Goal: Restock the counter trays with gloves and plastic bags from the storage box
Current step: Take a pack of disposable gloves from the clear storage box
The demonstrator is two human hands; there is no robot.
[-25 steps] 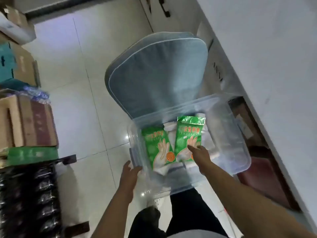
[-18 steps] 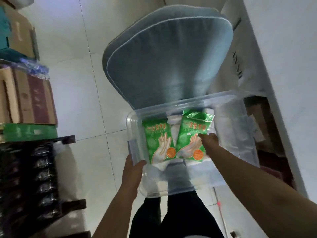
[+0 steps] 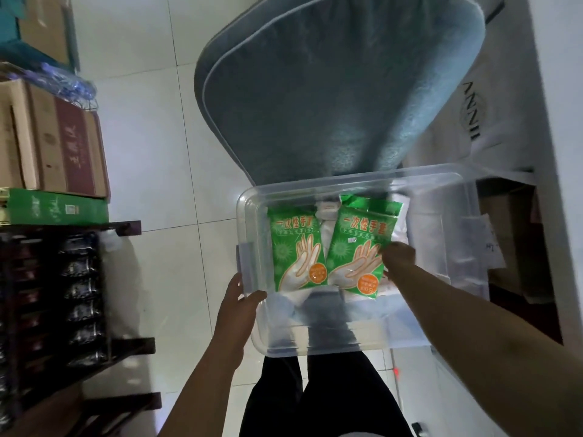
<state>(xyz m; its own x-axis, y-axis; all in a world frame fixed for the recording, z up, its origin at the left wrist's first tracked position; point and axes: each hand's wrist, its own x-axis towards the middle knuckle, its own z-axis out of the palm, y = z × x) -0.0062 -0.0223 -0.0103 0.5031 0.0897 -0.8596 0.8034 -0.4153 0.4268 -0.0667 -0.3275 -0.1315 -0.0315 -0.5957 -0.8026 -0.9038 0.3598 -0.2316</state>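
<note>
A clear plastic storage box (image 3: 441,190) sits in front of me on a grey cushioned chair. Inside lie two green packs of disposable gloves, a left pack (image 3: 295,247) and a right pack (image 3: 358,244), on top of white plastic bags (image 3: 400,228). My left hand (image 3: 239,307) grips the box's near left rim. My right hand (image 3: 398,257) reaches into the box and pinches the right edge of the right glove pack; its fingertips are hidden behind the pack.
The grey chair cushion (image 3: 340,89) rises behind the box. Cardboard boxes (image 3: 53,146) and a green carton (image 3: 56,206) are stacked on the left above a dark rack of packaged goods (image 3: 53,298). A white counter (image 3: 561,137) runs along the right. My dark trousers (image 3: 321,395) show below.
The view moved closer over the box. My right hand shifted from the bottom of the right glove pack to its right edge. My left hand stayed on the rim.
</note>
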